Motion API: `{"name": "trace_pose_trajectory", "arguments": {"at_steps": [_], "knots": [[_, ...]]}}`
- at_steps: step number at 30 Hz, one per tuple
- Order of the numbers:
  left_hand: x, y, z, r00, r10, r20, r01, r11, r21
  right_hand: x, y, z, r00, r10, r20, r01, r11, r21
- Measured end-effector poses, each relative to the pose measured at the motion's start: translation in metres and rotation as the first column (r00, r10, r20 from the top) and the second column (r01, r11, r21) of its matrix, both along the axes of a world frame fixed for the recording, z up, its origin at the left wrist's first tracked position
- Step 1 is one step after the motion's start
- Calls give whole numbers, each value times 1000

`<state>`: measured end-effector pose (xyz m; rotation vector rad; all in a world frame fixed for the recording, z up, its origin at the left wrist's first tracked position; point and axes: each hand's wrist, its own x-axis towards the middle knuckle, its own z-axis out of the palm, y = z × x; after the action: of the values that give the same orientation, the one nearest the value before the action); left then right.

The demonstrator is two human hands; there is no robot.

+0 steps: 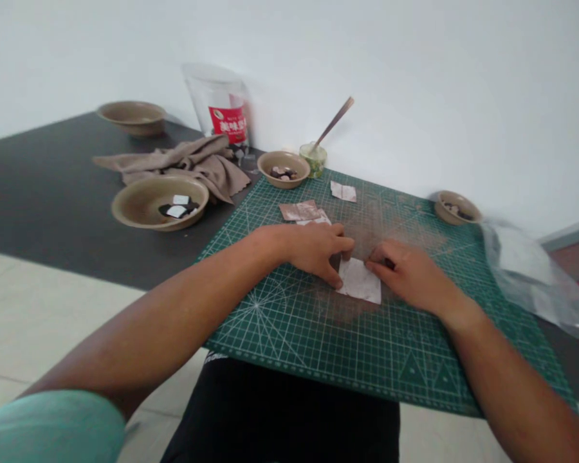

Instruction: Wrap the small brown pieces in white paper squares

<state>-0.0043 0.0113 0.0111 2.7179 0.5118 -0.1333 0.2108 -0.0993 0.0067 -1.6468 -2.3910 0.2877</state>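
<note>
A creased white paper square (360, 281) with brownish smudges lies on the green cutting mat (289, 334). My left hand (316, 249) holds down its left side, thumb at the edge and curved fingertips at the upper corner. From the right, my right hand (408, 273) pinches at the paper's upper right edge, its fingers pressed together; whether a small piece is also in them I cannot tell. Just beyond my left hand are a brown-stained sheet (300, 211) and part of another white piece. A further white piece (343, 191) lies farther back.
Brown dust covers the mat's middle. Bowls with small dark pieces stand at the back (284, 181), right (457, 209) and left (157, 193). A cloth (188, 161), another bowl (132, 119), a plastic bag (217, 106), a cup with a stick (313, 157) and clear plastic (535, 276) surround it.
</note>
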Motion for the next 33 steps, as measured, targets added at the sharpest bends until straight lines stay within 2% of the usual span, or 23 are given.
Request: {"name": "trace_pose_trajectory", "arguments": {"at_steps": [2,4,6,8,9,12,14,16,19,21,23,25,26,28,30,33], "knots": [[0,0,-1,1000,-12,6,12,1000,2,-2,-3,2,990,127,-57,-133,984,-116],[-1,0,-1,999,-31,16,31,1000,8,-5,-6,2,972,194,-137,-214,965,-153],[-1,1,-2,999,-36,25,35,999,18,-7,-7,1,983,116,-143,-130,988,-88],[0,1,-3,999,-25,28,25,999,24,-6,-6,2,996,8,-93,-11,1000,-24],[0,1,-3,999,-20,26,19,1000,25,-4,-5,2,998,-10,-64,8,1000,-22],[0,1,-3,1000,-24,19,23,999,23,-2,-6,5,989,135,-60,-142,982,-126],[0,0,-3,999,-31,14,31,999,23,-3,-7,4,970,226,-93,-238,961,-140],[0,0,-2,1000,-25,13,25,999,23,-3,-4,1,977,198,-77,-203,977,-64],[0,0,-2,1000,-9,14,9,1000,16,3,0,0,997,72,-15,-72,997,11],[0,0,-2,1000,-9,15,9,1000,9,4,-1,2,993,120,-14,-120,991,-62],[0,0,-2,1000,-20,17,20,1000,8,0,-5,3,971,230,-57,-236,961,-146],[-1,0,-1,999,-30,16,30,999,13,-6,-7,2,951,295,-89,-304,945,-120],[-1,0,-1,999,-30,14,30,999,16,-8,-7,1,955,286,-77,-292,953,-83],[-1,0,-1,1000,-21,12,21,1000,21,-7,-4,1,983,181,-26,-182,983,-6],[0,0,-1,1000,-11,15,10,1000,22,-2,-3,2,996,90,8,-90,996,16],[0,-1,-1,1000,-14,12,13,1000,21,1,-5,3,983,182,-29,-183,979,-93]]}}
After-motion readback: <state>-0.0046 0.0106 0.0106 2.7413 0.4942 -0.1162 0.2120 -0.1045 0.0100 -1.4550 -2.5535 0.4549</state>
